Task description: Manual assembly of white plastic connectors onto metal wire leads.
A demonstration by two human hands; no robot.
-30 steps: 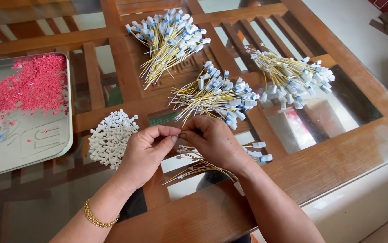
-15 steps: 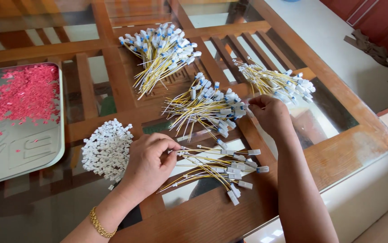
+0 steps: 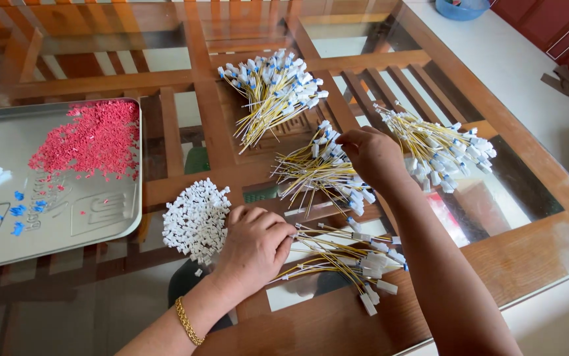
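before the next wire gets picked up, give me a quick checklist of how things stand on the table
1. Left hand pins near wire bundle to the table: ok.
2. Right hand reaches middle wire bundle: ok.
3. A wire actually in the right hand's grip: cannot tell, fingers hidden.
4. White connector pile close beside the left hand: ok.
5. Red pieces kept on the metal tray: ok.
6. Far two bundles lying apart, not tangled together: ok.
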